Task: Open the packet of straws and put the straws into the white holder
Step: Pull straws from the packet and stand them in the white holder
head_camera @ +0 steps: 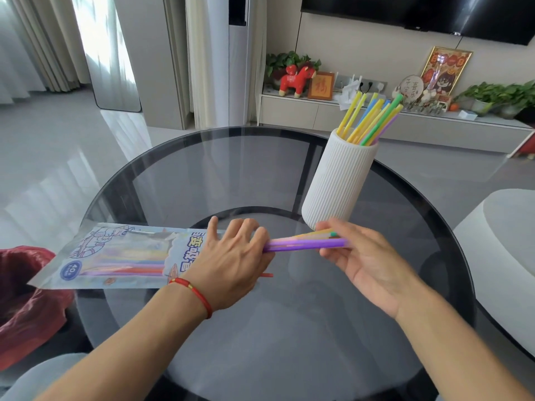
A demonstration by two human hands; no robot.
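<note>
- While the packet (115, 254) lies flat at the left edge of the round glass bench (202, 157), its open mouth faces right, toward the middle of the bench, under the left hand (234, 260).
- The left hand presses palm-down on that open end, fingers spread and partly curled; it pins the packet more than it grasps it (whether the thumb also pinches the film I cannot tell).
- The right hand (367, 260) has its grip closed on a small bundle of straws (307, 243), purple ones most visible with a yellow and a green tip beside them, thumb above and fingers beneath. The bundle spans the gap between the two hands, its left end at the packet's mouth.
- The white holder (340, 180) stands upright toward the far right of the bench, just behind the right hand, and already carries a good cluster of yellow, blue, green and purple straws (373, 120) leaning right.
- Done, by my reading: the packet is open and a fair share of straws is in the holder.
- Left: the bundle in hand needs lifting into the holder, and several more straws (orange, purple and yellow show through the film) remain inside the packet.
- One red straw end (267, 275) pokes out beyond the left hand near the mouth.
</note>
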